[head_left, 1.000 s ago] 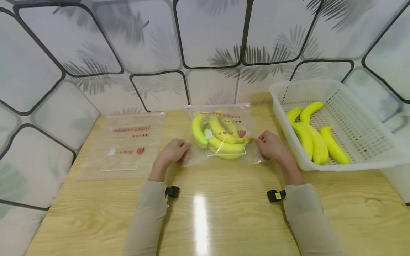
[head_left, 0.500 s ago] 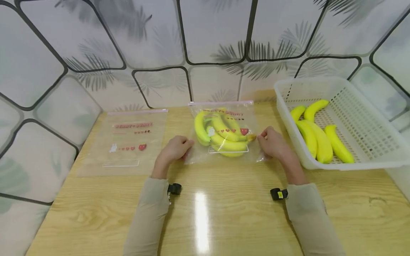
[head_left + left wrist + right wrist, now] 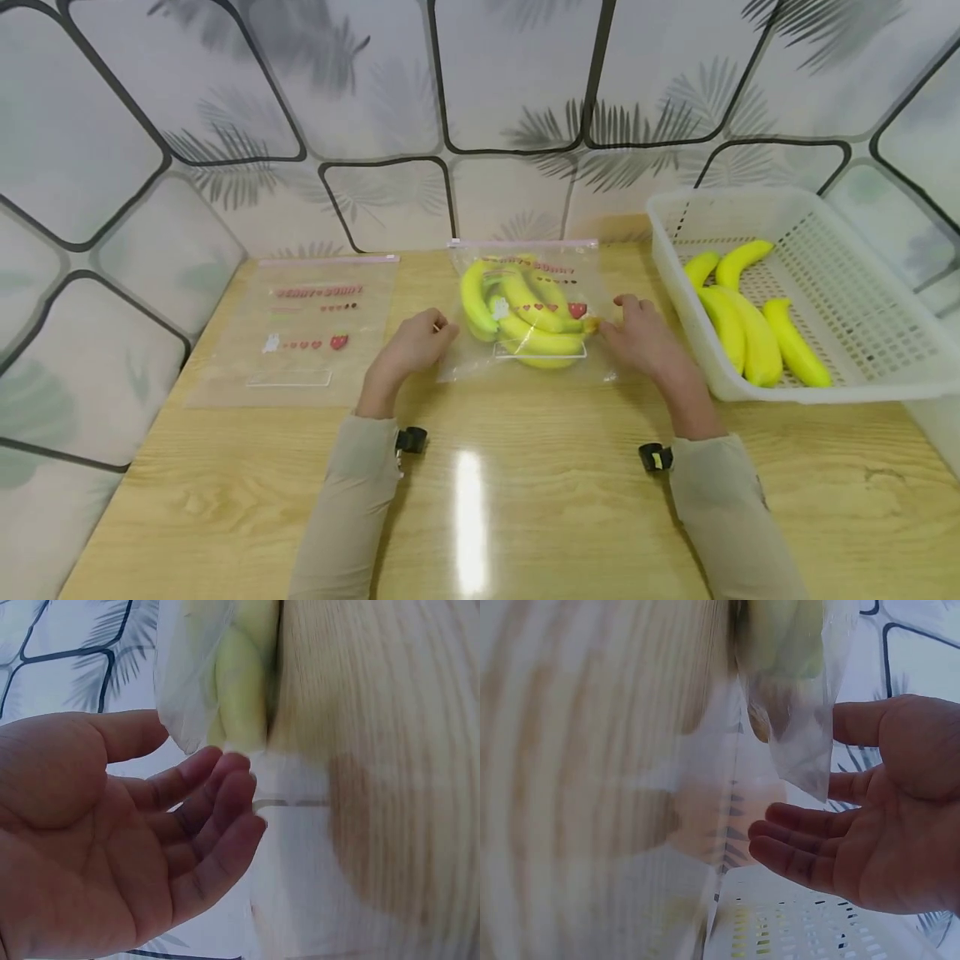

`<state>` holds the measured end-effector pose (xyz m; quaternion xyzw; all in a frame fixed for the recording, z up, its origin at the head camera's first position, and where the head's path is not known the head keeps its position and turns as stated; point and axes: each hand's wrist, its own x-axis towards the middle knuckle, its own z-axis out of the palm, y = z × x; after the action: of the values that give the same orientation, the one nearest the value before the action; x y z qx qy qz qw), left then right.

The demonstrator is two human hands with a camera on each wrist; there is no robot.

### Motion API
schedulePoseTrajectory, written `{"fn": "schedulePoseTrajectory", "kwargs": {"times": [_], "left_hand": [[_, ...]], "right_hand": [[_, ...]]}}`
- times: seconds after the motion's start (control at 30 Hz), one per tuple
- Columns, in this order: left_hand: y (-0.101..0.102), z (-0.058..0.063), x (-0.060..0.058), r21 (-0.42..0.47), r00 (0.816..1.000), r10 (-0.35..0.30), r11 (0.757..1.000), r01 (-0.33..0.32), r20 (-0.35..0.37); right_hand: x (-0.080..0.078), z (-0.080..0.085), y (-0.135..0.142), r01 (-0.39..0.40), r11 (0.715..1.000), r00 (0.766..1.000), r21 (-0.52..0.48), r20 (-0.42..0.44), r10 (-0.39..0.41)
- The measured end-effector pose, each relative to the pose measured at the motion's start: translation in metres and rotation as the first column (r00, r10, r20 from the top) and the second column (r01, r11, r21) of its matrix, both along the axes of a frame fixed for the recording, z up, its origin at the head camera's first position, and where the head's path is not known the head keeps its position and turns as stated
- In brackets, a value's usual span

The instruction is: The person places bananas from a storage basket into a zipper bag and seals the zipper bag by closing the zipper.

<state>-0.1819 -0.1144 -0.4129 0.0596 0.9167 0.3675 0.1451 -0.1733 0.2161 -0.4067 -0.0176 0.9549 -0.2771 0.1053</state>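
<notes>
A clear zip bag (image 3: 468, 354) with a pink zip strip and red print lies in the middle of the table, holding several yellow bananas (image 3: 536, 337). At its left edge is my left hand (image 3: 414, 343), thumb and fingers parted with the thumb tip right at the bag's corner in the left wrist view. My right hand (image 3: 641, 337) is at the right edge by the banana stems. In the right wrist view its thumb meets the bag's side, and the other fingers (image 3: 802, 859) extend loosely, apart from the thumb.
A second, flat zip bag (image 3: 300, 325) lies on the table (image 3: 570, 517) to the left. On the right stands a white perforated basket (image 3: 885, 333) with several loose bananas (image 3: 797, 346) inside. A patterned wall (image 3: 510, 100) rises along the table's back edge.
Both hands pinched the lower sides of the filled bag earlier; now their fingers have loosened and parted at its edges. The bag stays in place, while the head view has shifted slightly.
</notes>
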Motion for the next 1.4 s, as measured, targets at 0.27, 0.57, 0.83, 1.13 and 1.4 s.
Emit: {"fn": "schedulePoseTrajectory", "kwargs": {"times": [0.27, 0.57, 0.83, 1.13, 1.4], "left_hand": [[0.005, 0.005, 0.004, -0.016, 0.997, -0.049, 0.999, 0.048, -0.056], [0.013, 0.005, 0.005, -0.075, 0.977, -0.210, 0.976, 0.207, -0.041], [0.013, 0.007, 0.008, -0.101, 0.977, -0.215, 0.972, 0.213, -0.012], [0.012, 0.015, 0.011, -0.155, 0.973, -0.230, 0.962, 0.224, -0.022], [-0.030, 0.037, 0.024, -0.219, 0.991, -0.128, 0.969, 0.118, -0.033]], "right_hand": [[0.002, -0.002, -0.002, -0.067, 0.998, 0.997, -0.020, -0.048, 0.066], [0.005, -0.004, -0.003, -0.166, 0.986, 0.986, -0.024, -0.004, 0.166], [0.005, -0.002, -0.005, -0.191, 0.982, 0.981, 0.001, 0.042, 0.191], [0.011, -0.001, -0.003, -0.187, 0.982, 0.982, 0.018, -0.015, 0.188], [0.021, 0.020, -0.027, -0.209, 0.978, 0.974, -0.007, -0.094, 0.207]]}}
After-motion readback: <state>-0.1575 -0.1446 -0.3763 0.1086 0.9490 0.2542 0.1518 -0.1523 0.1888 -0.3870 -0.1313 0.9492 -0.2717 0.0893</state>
